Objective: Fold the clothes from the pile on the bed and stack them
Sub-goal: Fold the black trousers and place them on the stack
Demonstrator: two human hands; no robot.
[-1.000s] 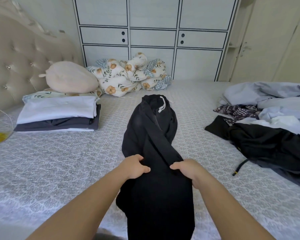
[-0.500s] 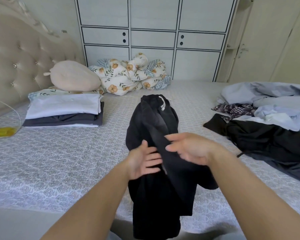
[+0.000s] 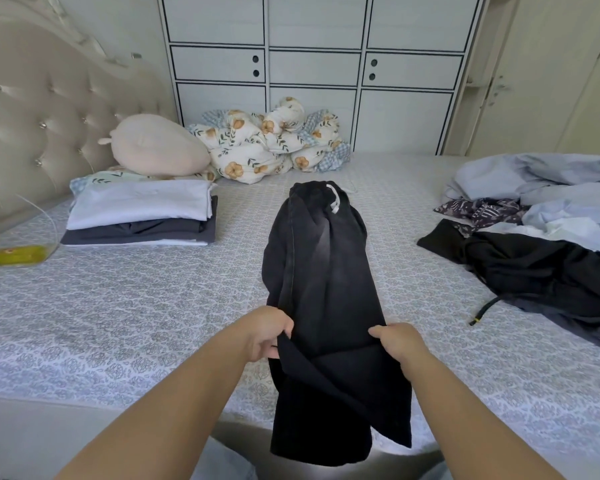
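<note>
- where half a second ago reached open-fingered over the twisted cloth, now clamped again: left hand [image 3: 265, 332] curled round the left edge of the black trousers [image 3: 321, 271], right hand [image 3: 397, 342] pinching the right edge, one at each side of the cloth.
- compared with a second ago, lies flatter and straighter along the middle of the bed [image 3: 153, 306]; the diagonal twist across the legs gone, one long seam running down the left side.
- waistband with its white drawstring [image 3: 335, 202] toward the far edge of the bed, leg ends hanging over the near edge below the hands.
- still lapped unevenly at the near end, one leg panel sliding out to the right under the other.
- reads as the halving lengthwise done and the smoothing nearly so; next probably calls for lifting the gripped part toward the waistband to shorten it.
- could slip askew if lifted before the lower layers line up.
- folded stack [image 3: 139, 216] near the left edge by the headboard [image 3: 49, 109], white on top of dark, well apart from the trousers.
- unfolded pile [image 3: 541, 237] at the right edge, pale blue, patterned and black pieces, so plenty of the task left.
</note>
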